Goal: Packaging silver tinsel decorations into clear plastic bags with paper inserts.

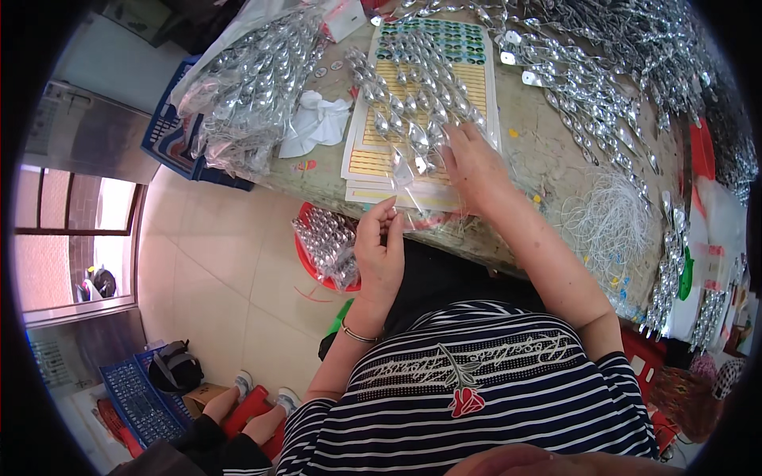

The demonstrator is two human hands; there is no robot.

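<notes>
Your L hand (379, 247) is by the clear plastic (413, 208), R hand (475, 170) on silver twists (419, 136) nr table (548, 170) front edge; can't tell if either's gripping. Prob best: hold plastic taut, line twists up.

The twisted silver spirals (418, 101) lay in a loose bunch, shiny and mirror-like, each wound along its length in repeated broad turns. They slanted side by side across the printed sheets (365, 163) on the counter (528, 163), their near ends between the two hands, flat tips showing. A clear plastic film (414, 197), thin and crinkled, spread at those ends, near the left hand's (379, 250) fingertips; whether it enclosed the spirals could not be told.
</notes>
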